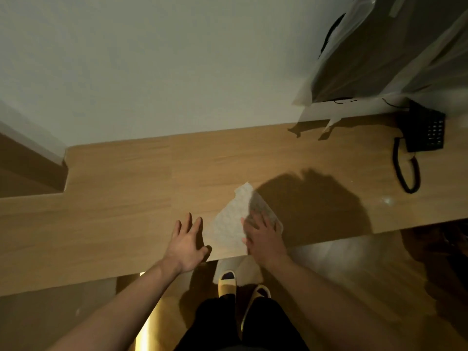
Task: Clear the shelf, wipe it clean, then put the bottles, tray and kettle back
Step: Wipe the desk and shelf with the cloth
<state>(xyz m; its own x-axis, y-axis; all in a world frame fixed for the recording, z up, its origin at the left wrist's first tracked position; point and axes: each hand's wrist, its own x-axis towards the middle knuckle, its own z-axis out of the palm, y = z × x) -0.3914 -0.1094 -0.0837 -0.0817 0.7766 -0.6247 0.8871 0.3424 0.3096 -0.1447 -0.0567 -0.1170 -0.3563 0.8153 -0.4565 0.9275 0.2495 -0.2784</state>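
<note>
Legible text: none recorded. One item bears characters: a black telephone [428,130], placed at the far right of the wooden shelf [126,198], on which a keypad of pale marks is seen; the marks are too small and blurred for any digit to be read. Dark scrawled strokes are noted on the translucent plastic sheeting [354,59] at the far right; no letters can be made out in them.
</note>
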